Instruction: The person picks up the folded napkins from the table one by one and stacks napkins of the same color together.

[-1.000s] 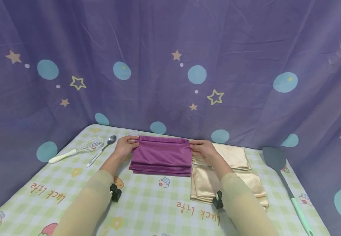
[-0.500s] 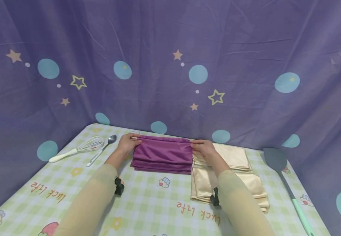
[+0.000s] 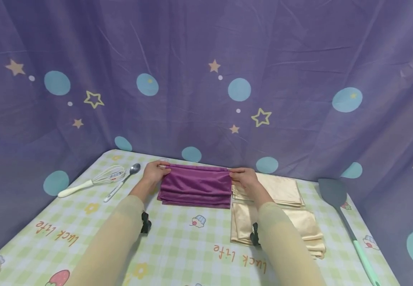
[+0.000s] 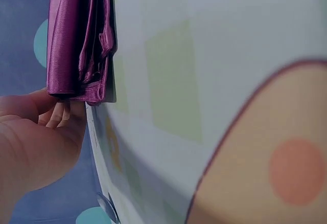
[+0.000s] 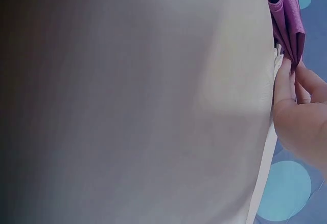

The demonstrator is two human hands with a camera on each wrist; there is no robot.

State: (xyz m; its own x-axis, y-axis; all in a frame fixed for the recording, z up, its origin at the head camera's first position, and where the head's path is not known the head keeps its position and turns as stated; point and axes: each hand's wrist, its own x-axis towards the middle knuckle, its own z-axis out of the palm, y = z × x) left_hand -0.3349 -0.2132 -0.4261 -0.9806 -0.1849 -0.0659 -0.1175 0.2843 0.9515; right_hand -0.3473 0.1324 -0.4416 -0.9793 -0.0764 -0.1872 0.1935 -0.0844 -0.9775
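The purple cloth (image 3: 196, 186), near the far edge of the table (image 3: 177, 254), looks mostly folded, with perhaps only its uneven layers left to straighten; its long axis runs left to right, loose layers facing the near edge. My left hand (image 3: 152, 174) pinches its far left corner, my right hand (image 3: 246, 178) its far right, beside a folded cream cloth (image 3: 283, 190).

Whisk (image 3: 92, 182) & spoon (image 3: 121, 184) L of ctr cloth (image 3: 196, 184), spatula (image 3: 346, 223) far R
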